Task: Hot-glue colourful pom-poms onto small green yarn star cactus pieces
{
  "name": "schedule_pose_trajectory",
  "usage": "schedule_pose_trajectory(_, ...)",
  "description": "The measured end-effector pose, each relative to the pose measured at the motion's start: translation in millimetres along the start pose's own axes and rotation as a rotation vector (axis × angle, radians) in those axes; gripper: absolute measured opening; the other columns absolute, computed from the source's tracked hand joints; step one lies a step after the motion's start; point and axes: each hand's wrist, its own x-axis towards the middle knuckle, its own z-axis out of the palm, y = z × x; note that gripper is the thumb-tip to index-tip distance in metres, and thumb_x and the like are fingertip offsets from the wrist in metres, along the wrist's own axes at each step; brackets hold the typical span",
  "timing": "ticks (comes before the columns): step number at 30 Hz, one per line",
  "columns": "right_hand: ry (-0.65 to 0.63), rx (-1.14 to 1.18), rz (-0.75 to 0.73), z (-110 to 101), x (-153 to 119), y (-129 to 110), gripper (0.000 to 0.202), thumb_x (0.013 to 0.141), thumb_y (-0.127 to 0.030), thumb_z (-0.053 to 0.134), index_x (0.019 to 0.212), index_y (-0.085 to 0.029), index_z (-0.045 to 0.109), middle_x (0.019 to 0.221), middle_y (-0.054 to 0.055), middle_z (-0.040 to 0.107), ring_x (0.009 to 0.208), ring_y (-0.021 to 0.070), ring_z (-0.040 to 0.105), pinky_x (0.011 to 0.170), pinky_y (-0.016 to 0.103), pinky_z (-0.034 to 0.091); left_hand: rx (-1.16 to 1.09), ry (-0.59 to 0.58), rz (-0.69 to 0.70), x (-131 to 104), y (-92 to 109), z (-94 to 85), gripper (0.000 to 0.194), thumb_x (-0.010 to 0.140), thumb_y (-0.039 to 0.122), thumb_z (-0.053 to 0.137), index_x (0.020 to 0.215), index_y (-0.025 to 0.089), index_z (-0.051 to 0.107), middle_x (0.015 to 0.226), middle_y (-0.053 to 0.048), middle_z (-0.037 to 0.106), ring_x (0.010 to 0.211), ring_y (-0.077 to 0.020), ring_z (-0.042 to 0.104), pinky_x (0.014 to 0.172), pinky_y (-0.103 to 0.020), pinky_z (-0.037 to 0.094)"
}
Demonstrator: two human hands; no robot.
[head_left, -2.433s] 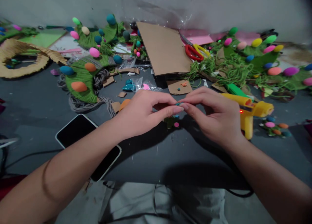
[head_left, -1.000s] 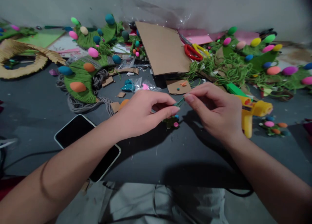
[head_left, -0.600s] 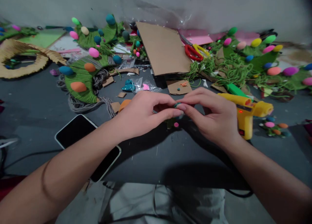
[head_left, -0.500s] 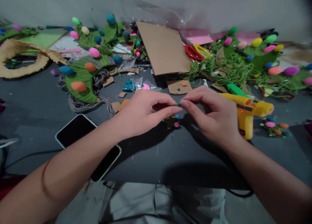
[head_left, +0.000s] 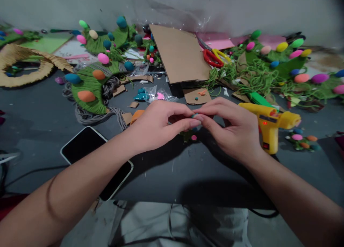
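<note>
Over the middle of the table, my left hand [head_left: 161, 127] and my right hand [head_left: 238, 130] meet at their fingertips. Both pinch a small teal piece of what looks like modelling clay [head_left: 195, 115], mostly covered by the fingers. Just beneath them on the table lies a small green piece with a pink dot [head_left: 194, 137], partly hidden. A yellow glue gun [head_left: 270, 132] with a red light on stands beside my right hand. Beyond the fingers is a cardboard scrap [head_left: 192, 97] bearing tiny teal and orange bits. Teal material in a plastic bag [head_left: 142, 95] lies behind my left hand.
A phone [head_left: 84, 143] lies under my left forearm. Green yarn-wrapped shapes with coloured balls [head_left: 92, 86] spread along the back. A cardboard sheet [head_left: 180, 55], red-and-yellow scissors [head_left: 213, 59] and tangled green yarn [head_left: 258, 73] are there too. A small decorated piece [head_left: 298, 143] sits at right.
My right fingers have come closer to my left, so the fingertips now touch or overlap around the teal piece. The rest of the table looks the same.
</note>
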Motion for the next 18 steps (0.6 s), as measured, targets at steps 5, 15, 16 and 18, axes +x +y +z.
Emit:
schedule_pose_trajectory(5, 0.080, -0.022, 0.029, -5.7, 1.6, 5.3, 0.006, 0.093, -0.023, 0.071, 0.088, -0.022, 0.074, 0.083, 0.002, 0.070, 0.075, 0.0146, 0.063, 0.069, 0.031, 0.051, -0.005, 0.027, -0.024, -0.2, 1.8, -1.4, 0.020, 0.095, 0.032, 0.068, 0.087, 0.017, 0.077, 0.075, 0.000, 0.075, 0.065, -0.0113, 0.064, 0.060, -0.023, 0.047)
schedule_pose_trajectory(15, -0.006, 0.032, 0.010, 2.3, -1.0, 0.8, 0.010, 0.091, -0.024, 0.075, 0.100, -0.024, 0.079, 0.095, 0.003, 0.075, 0.086, 0.0153, 0.069, 0.075, 0.030, 0.055, -0.093, -0.053, -0.041, -0.7, -0.4, 2.0, 0.015, 0.093, 0.031, 0.071, 0.099, 0.018, 0.077, 0.086, 0.000, 0.078, 0.074, -0.0125, 0.070, 0.064, -0.023, 0.050)
schedule_pose_trajectory(16, -0.001, 0.027, 0.006, 3.3, -1.2, -0.2, 0.006, 0.092, -0.023, 0.073, 0.096, -0.023, 0.078, 0.092, 0.002, 0.074, 0.084, 0.0147, 0.069, 0.074, 0.030, 0.054, -0.043, -0.040, -0.033, -0.6, 0.1, 1.2, 0.016, 0.094, 0.032, 0.070, 0.094, 0.018, 0.078, 0.079, 0.001, 0.076, 0.069, -0.0115, 0.066, 0.059, -0.023, 0.047)
schedule_pose_trajectory(18, 0.013, 0.004, 0.011, 3.0, -0.8, -0.3, 0.005, 0.093, -0.023, 0.072, 0.090, -0.022, 0.076, 0.086, 0.001, 0.073, 0.079, 0.0140, 0.066, 0.071, 0.029, 0.052, 0.006, -0.021, -0.026, -0.4, 1.3, -0.4, 0.020, 0.095, 0.032, 0.068, 0.087, 0.017, 0.078, 0.071, 0.001, 0.073, 0.062, -0.0104, 0.062, 0.055, -0.023, 0.042)
